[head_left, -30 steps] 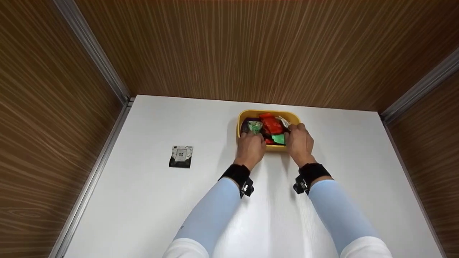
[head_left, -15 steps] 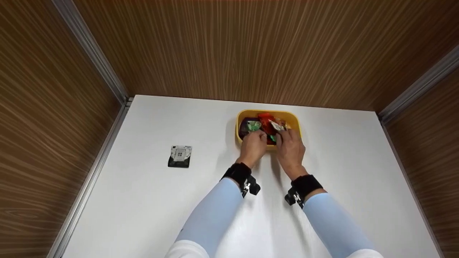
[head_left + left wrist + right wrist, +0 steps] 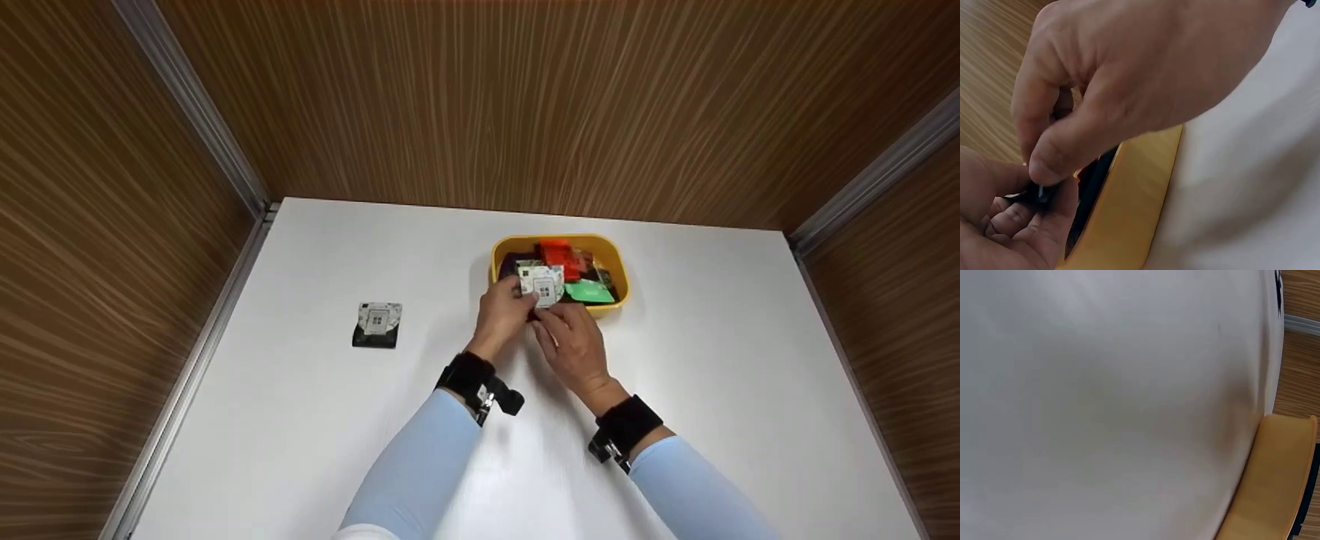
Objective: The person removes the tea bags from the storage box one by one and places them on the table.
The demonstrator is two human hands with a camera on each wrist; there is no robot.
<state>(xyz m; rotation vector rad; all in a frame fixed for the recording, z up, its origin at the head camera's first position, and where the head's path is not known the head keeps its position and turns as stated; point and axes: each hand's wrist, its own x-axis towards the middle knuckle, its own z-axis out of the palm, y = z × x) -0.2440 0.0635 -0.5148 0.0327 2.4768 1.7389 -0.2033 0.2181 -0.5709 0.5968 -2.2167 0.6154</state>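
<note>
My left hand (image 3: 499, 319) pinches a small white-and-dark sachet (image 3: 544, 282) between thumb and fingers, above the near edge of a yellow bin (image 3: 625, 289). At the sachet's lower edge, the fingers of my right hand (image 3: 576, 351) pinch it as well. In the left wrist view both hands meet on its dark part (image 3: 1039, 194), beside the bin's yellow wall (image 3: 1134, 197). The bin holds several sachets, among them a red sachet (image 3: 556, 253) and a green sachet (image 3: 589, 291). My right hand does not appear in the right wrist view.
Another white-and-black sachet (image 3: 376, 325) lies flat on the white table (image 3: 300, 420), left of the bin. A wood-grain panel (image 3: 480, 112) stands behind the table, with further panels at both sides.
Both hands were down in the bin among the sachets. They have drawn back toward the near rim, lifting the white-and-dark sachet, which now faces up between them; the green sachet shows more fully.
</note>
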